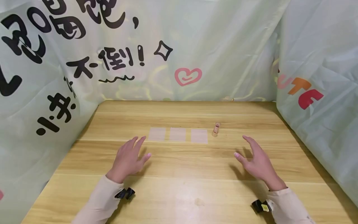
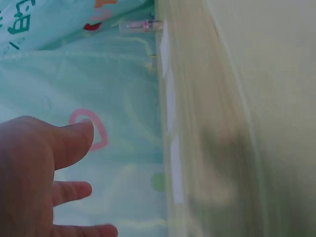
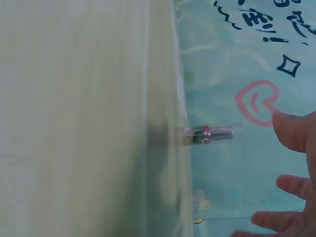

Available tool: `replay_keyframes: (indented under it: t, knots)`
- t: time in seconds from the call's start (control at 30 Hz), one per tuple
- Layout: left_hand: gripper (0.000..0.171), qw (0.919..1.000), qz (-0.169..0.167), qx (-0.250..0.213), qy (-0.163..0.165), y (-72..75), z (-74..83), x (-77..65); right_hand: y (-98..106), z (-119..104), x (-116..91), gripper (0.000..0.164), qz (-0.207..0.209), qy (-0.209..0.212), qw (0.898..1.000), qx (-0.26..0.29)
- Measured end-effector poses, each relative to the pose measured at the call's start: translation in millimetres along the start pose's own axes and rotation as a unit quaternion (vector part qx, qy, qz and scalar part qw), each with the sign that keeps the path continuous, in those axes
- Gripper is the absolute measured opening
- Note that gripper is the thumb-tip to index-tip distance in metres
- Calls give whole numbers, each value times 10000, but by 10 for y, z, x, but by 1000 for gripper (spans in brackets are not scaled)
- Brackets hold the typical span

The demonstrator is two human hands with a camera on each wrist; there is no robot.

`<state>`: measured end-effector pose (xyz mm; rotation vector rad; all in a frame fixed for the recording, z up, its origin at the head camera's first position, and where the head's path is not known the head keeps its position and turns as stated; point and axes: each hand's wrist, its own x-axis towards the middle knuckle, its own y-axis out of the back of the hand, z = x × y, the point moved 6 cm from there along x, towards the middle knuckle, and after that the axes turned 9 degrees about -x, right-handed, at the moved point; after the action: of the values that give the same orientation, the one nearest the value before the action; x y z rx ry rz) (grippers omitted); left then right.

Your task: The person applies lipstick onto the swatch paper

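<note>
A small clear tube that looks like a lipstick (image 1: 216,129) stands upright on the wooden table, with a pinkish and metallic middle. To its left lie three pale square sheets in a row: the left sheet (image 1: 157,134), the middle sheet (image 1: 177,134) and the right sheet (image 1: 199,136). My left hand (image 1: 130,160) hovers over the table, nearest the left sheet, fingers spread and holding nothing. On the other side, my right hand (image 1: 257,160) hovers to the right of the lipstick, its fingers apart. The lipstick (image 3: 212,134) also shows in the right wrist view, not touched by the hand.
The wooden table (image 1: 179,174) reaches back to a pale printed curtain (image 1: 229,56) with black lettering and a pink heart. Curtain also hangs along the left and right sides. A black wrist device (image 1: 125,193) sits at the left cuff, another device (image 1: 261,206) at the right.
</note>
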<state>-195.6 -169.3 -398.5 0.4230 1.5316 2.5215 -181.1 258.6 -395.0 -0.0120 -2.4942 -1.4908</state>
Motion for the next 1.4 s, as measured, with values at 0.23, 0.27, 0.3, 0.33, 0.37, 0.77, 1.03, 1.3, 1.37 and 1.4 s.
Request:
replay_keyframes:
  t: [0.23, 0.27, 0.3, 0.33, 0.37, 0.77, 1.03, 1.3, 1.37, 1.4]
  knots:
    - [68, 9950, -528, -842, 104, -107, -128, 262, -74, 99, 241, 70, -319, -357, 9960, 748]
    - [68, 9940, -571, -926, 117, -115, -137, 293, -90, 108, 275, 69, -355, -400, 9949, 852]
    - [67, 9931, -609, -1000, 108, -123, -140, 325, -107, 116, 311, 68, -379, -426, 9939, 942]
    - [66, 9922, -631, -1071, 78, -131, -143, 358, -124, 121, 350, 67, -403, -452, 9926, 1051]
    - [65, 9913, -646, -1147, 50, -139, -146, 393, -139, 123, 388, 66, -415, -479, 9914, 1143]
    - [64, 9874, -978, -1242, 83, -241, -232, 759, -417, 144, 775, 62, -759, -805, 9797, 1672]
    - [54, 9870, -1187, -1073, 144, -317, -284, 954, -534, 129, 922, 58, -969, -945, 9737, 1835]
    - [45, 9880, -1297, -831, 109, -399, -323, 1083, -612, 62, 1065, 49, -1049, -761, 9742, 1848]
    - [43, 9875, -1341, -808, 176, -404, -319, 1093, -640, 52, 1092, 46, -1101, -769, 9733, 1859]
    - [42, 9874, -1365, -771, 211, -407, -317, 1094, -654, 49, 1103, 45, -1131, -788, 9728, 1860]
